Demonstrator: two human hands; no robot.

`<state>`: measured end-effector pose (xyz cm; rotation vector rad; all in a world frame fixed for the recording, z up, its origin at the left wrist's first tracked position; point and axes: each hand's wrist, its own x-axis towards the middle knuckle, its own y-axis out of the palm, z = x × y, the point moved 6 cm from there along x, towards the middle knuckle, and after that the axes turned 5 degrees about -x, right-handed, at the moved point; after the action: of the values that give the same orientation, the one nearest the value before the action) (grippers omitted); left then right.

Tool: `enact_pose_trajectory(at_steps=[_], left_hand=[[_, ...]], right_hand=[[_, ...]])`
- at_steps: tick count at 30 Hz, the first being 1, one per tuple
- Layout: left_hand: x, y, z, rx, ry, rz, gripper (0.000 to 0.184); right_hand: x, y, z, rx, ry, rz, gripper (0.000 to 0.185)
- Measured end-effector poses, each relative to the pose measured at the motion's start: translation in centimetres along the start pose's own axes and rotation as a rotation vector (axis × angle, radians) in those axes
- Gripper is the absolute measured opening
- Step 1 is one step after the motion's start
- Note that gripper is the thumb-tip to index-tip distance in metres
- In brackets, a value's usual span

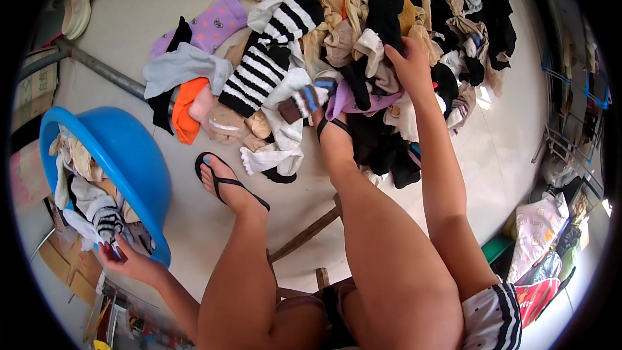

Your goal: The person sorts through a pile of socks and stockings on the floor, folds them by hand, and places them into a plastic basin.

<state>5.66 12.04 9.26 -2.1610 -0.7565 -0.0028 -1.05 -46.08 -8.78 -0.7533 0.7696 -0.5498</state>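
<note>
My right hand point(409, 63) reaches into a large heap of mixed socks on the floor, its fingers at a black sock point(383, 16) and a white one point(370, 48); whether it grips either is unclear. Down at the left, my left hand point(126, 260) is at the near rim of a blue basin point(139, 155), fingers apart, beside a grey sock with black stripes point(107, 217) among other socks. Black-and-white striped socks point(256, 76), a purple sock point(208, 24) and an orange sock point(188, 110) lie on the heap's left side.
My feet in black flip-flops point(228, 183) are on the tiled floor by the heap, one partly under socks. A metal bar point(107, 70) runs behind the basin. Wooden stool legs point(308, 236) show below. Bags point(536, 230) and blue-edged racks point(599, 96) stand at the right.
</note>
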Motion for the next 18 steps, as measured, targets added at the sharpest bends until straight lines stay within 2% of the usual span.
enact_pose_trajectory(at_steps=[1, 2, 3, 4, 5, 7, 8, 9, 11, 12, 14, 15, 16, 17, 18], left_hand=[[-0.7, 0.1, -1.8, 0.085, 0.167, -0.013, 0.045], [-1.3, 0.6, -3.0, 0.049, 0.281, 0.017, 0.040], [-1.5, 0.7, -3.3, 0.051, 0.282, 0.010, 0.040], [-1.9, 1.2, -4.1, -0.042, 0.399, 0.062, 0.038], [-2.4, 1.8, -5.1, -0.134, 0.517, 0.117, 0.035], [-3.6, 4.1, -7.2, -0.204, 0.565, 0.401, 0.031], [-4.4, 5.7, -7.6, -0.284, 0.513, 0.566, 0.030], [-5.7, 7.6, -8.7, -0.300, 0.454, 0.749, 0.031], [-8.5, 11.1, -10.9, -0.315, 0.368, 1.108, 0.035], [-9.9, 12.6, -11.7, -0.312, 0.341, 1.285, 0.040], [-11.9, 14.7, -13.7, -0.352, 0.381, 1.354, 0.071], [-12.5, 15.2, -15.0, -0.436, 0.407, 1.297, 0.086], [-12.8, 15.7, -15.4, -0.577, 0.426, 1.243, 0.093], [-12.7, 15.8, -16.5, -0.647, 0.394, 1.205, 0.093], [-13.3, 16.2, -16.1, -0.670, 0.276, 1.309, 0.090]], right_hand=[[-0.1, 0.2, -0.1, -0.001, -0.002, 0.003, 0.035], [-0.4, 0.5, 0.7, 0.130, -0.103, -0.029, 0.030], [-0.6, 0.6, 1.7, 0.263, -0.205, -0.062, 0.025], [-1.1, 0.5, 2.2, 0.417, -0.265, -0.120, 0.020], [-2.2, 0.2, 3.7, 0.421, -0.267, -0.118, 0.020], [-5.0, -0.3, 7.0, 0.923, -0.183, 0.014, 0.017], [-6.2, -0.1, 8.2, 1.069, -0.203, 0.088, 0.017], [-7.5, -0.2, 9.0, 1.026, -0.139, 0.146, 0.014], [-9.3, 0.2, 11.4, 1.204, -0.287, 0.268, 0.022], [-10.0, 0.0, 12.7, 1.211, -0.290, 0.272, 0.022], [-11.7, 1.4, 15.2, 1.636, 0.078, 0.599, 0.032], [-12.2, 1.3, 15.7, 1.637, 0.088, 0.610, 0.032], [-13.1, 1.9, 17.1, 1.750, 0.143, 0.863, 0.039], [-14.0, 2.2, 18.2, 1.849, 0.196, 1.121, 0.045], [-14.3, 2.8, 18.3, 1.868, 0.240, 1.189, 0.048]])
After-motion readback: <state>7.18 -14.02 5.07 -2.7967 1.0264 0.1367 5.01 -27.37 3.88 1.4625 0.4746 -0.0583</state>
